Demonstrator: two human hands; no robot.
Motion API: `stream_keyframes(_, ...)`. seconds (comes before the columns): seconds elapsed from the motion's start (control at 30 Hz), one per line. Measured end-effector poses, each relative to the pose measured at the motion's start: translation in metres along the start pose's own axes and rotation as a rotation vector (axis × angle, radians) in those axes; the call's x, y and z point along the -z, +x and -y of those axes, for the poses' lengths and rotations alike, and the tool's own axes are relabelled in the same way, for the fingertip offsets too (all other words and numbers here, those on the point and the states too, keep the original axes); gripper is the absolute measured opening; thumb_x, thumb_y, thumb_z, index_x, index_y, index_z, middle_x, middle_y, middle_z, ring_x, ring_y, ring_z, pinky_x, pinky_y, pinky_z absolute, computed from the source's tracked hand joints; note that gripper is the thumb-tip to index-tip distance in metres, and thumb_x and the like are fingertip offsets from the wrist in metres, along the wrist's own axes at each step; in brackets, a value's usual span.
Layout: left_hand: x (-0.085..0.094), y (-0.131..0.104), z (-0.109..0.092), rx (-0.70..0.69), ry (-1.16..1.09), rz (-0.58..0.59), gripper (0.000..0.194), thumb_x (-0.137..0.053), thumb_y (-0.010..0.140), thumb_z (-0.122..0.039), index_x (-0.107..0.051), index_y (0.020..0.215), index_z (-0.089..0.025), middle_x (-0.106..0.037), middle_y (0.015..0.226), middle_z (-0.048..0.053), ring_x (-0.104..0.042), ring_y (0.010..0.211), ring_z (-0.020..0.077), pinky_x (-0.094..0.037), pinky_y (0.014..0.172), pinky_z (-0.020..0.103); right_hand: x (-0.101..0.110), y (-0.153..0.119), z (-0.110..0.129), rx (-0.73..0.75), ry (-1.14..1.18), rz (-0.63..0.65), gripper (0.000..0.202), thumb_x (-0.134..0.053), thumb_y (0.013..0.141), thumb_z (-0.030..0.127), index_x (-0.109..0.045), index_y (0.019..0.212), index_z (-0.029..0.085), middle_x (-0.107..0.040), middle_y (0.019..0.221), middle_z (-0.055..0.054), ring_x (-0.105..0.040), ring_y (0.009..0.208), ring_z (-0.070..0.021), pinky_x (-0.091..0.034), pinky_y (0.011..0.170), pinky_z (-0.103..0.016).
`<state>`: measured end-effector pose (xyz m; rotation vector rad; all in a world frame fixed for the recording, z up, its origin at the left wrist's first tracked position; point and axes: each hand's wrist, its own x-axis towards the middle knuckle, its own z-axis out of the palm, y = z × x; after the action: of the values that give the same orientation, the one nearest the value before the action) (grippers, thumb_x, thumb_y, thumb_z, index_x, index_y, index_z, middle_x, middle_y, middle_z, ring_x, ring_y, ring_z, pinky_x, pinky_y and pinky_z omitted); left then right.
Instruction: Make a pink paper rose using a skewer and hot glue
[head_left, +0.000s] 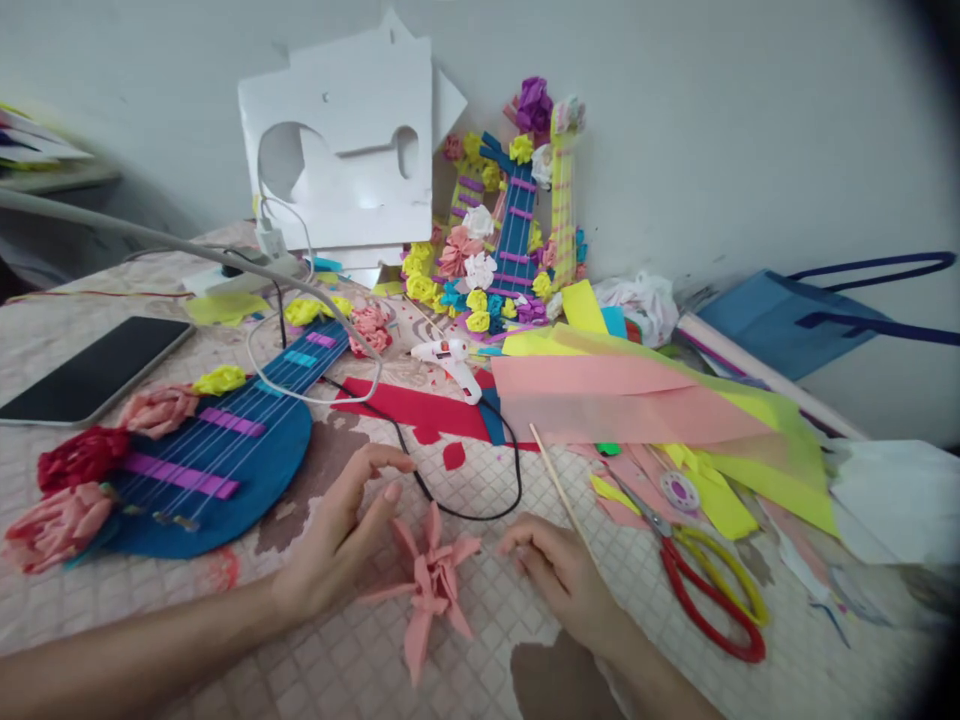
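A pink crepe-paper flower [435, 582] with pointed, spreading petals lies on the table between my two hands. My left hand [341, 530] is just left of it, thumb and fingers apart, with nothing in it. On the other side, my right hand [561, 572] hovers near the petals with its fingers loosely curled, and I see nothing in its grasp. A thin wooden stick [553, 470] runs down behind the right hand; its lower end is hidden. Beyond the hands, a white glue gun [450, 365] rests on red paper [409, 408], its black cord looping toward the flower.
At left are a blue paper guitar [270, 460] with paper roses and a phone [97, 368]. Red-and-yellow-handled scissors [712, 590] lie right, below pink crepe sheets [600, 400]. Decorated paper guitars [514, 230] and a white cut-out board [360, 90] lean on the wall.
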<state>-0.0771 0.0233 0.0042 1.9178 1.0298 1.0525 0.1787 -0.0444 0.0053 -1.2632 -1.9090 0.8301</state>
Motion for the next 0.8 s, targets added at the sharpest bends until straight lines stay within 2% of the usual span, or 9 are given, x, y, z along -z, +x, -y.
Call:
stream_keyframes(0.07, 0.001, 0.000, 0.000, 0.023, -0.010, 0.015, 0.023, -0.031, 0.097, -0.027, -0.049, 0.110, -0.022, -0.056, 0.101, 0.007, -0.053, 0.095, 0.0185, -0.047, 0.077, 0.030, 0.001, -0.002, -0.007, -0.131, 0.092, -0.047, 0.025, -0.039, 0.095, 0.028, -0.060, 0.083, 0.022, -0.051, 0.053, 0.003, -0.047, 0.046, -0.0113, -0.038, 0.047, -0.024)
stream_keyframes(0.13, 0.001, 0.002, -0.002, 0.000, -0.017, 0.024, 0.024, -0.030, 0.097, -0.026, -0.050, 0.110, -0.022, -0.057, 0.102, 0.008, -0.054, 0.096, 0.0196, -0.048, 0.080, 0.032, -0.001, -0.003, -0.013, -0.200, 0.243, -0.111, 0.030, -0.035, 0.096, 0.035, -0.062, 0.091, 0.022, -0.057, 0.056, 0.001, -0.041, 0.040, -0.0100, -0.033, 0.041, -0.023)
stream_keyframes(0.2, 0.002, 0.005, -0.004, 0.007, -0.008, 0.019, 0.025, -0.029, 0.097, -0.025, -0.051, 0.108, -0.023, -0.058, 0.100, 0.008, -0.056, 0.094, 0.0192, -0.050, 0.078, 0.031, -0.002, -0.003, -0.017, -0.207, 0.393, -0.192, 0.039, -0.031, 0.096, 0.043, -0.060, 0.110, 0.022, -0.068, 0.077, -0.006, -0.044, 0.040, -0.0101, -0.035, 0.039, -0.024)
stream_keyframes(0.27, 0.002, 0.007, -0.004, 0.026, 0.008, 0.033, 0.024, -0.030, 0.096, -0.025, -0.052, 0.106, -0.025, -0.060, 0.098, 0.006, -0.058, 0.093, 0.0184, -0.051, 0.076, 0.028, -0.002, -0.002, -0.018, -0.202, 0.498, -0.256, 0.047, -0.028, 0.095, 0.050, -0.055, 0.122, 0.023, -0.068, 0.101, -0.012, -0.050, 0.044, -0.0116, -0.040, 0.041, -0.027)
stream_keyframes(0.37, 0.002, 0.011, 0.000, 0.054, 0.023, 0.055, 0.023, -0.032, 0.096, -0.026, -0.053, 0.104, -0.026, -0.063, 0.096, 0.003, -0.060, 0.090, 0.0171, -0.052, 0.075, 0.025, -0.001, 0.002, -0.016, -0.230, 0.599, -0.294, 0.049, -0.028, 0.094, 0.053, -0.054, 0.123, 0.023, -0.066, 0.110, -0.015, -0.054, 0.047, -0.0123, -0.044, 0.042, -0.028)
stream_keyframes(0.5, 0.004, 0.014, 0.008, 0.059, 0.060, 0.013, 0.019, -0.037, 0.095, -0.027, -0.056, 0.099, -0.026, -0.065, 0.090, -0.002, -0.062, 0.084, 0.0154, -0.052, 0.074, 0.021, -0.003, 0.008, -0.010, -0.274, 0.632, -0.314, 0.047, -0.029, 0.094, 0.053, -0.057, 0.116, 0.021, -0.066, 0.104, -0.012, -0.053, 0.047, -0.0105, -0.045, 0.043, -0.026)
stream_keyframes(0.6, 0.005, 0.015, 0.009, -0.017, 0.061, -0.002, 0.018, -0.043, 0.093, -0.029, -0.060, 0.090, -0.023, -0.065, 0.083, -0.005, -0.062, 0.078, 0.0140, -0.052, 0.070, 0.018, -0.008, 0.009, -0.010, -0.289, 0.549, -0.364, 0.033, -0.043, 0.092, 0.048, -0.058, 0.100, 0.020, -0.064, 0.082, -0.004, -0.048, 0.045, -0.0075, -0.041, 0.042, -0.022)
stream_keyframes(0.7, 0.005, 0.014, 0.010, 0.004, 0.080, -0.060, 0.018, -0.049, 0.090, -0.032, -0.061, 0.083, -0.021, -0.065, 0.081, -0.006, -0.061, 0.076, 0.0126, -0.051, 0.069, 0.016, -0.013, 0.006, -0.013, -0.318, 0.422, -0.349, 0.027, -0.048, 0.090, 0.043, -0.056, 0.081, 0.019, -0.042, 0.053, 0.007, -0.035, 0.040, -0.0058, -0.028, 0.038, -0.017)
stream_keyframes(0.8, 0.005, 0.013, 0.012, 0.050, 0.052, -0.098, 0.024, -0.048, 0.091, -0.035, -0.062, 0.080, -0.020, -0.066, 0.077, -0.007, -0.061, 0.073, 0.0107, -0.050, 0.070, 0.015, -0.013, 0.004, -0.015, -0.280, 0.348, -0.345, 0.038, -0.041, 0.093, 0.041, -0.049, 0.065, 0.018, -0.033, 0.049, 0.007, -0.030, 0.042, -0.0061, -0.023, 0.039, -0.019)
